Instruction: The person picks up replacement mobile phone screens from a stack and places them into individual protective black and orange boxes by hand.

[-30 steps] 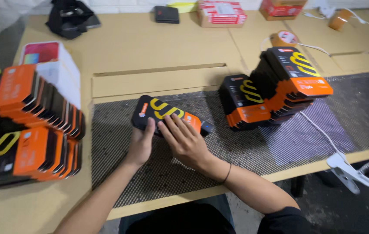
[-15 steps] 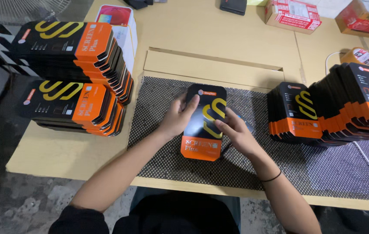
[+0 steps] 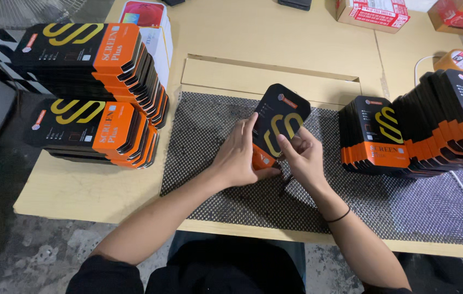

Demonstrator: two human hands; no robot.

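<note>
Cardboard-topped bench, dark mesh mat (image 3: pixel 220 179). Left hand (image 3: pixel 237 158) and right hand (image 3: pixel 302 158), fingers closed on one black-and-orange retail box (image 3: pixel 280 122), tilted up off the mat, lower end pinched between thumbs. Flanking: fanned finished stacks left (image 3: pixel 90 81), leaning row right (image 3: pixel 422 128), both within reach.

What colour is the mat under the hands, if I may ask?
Black mesh mat with pale dots, head view.
</note>
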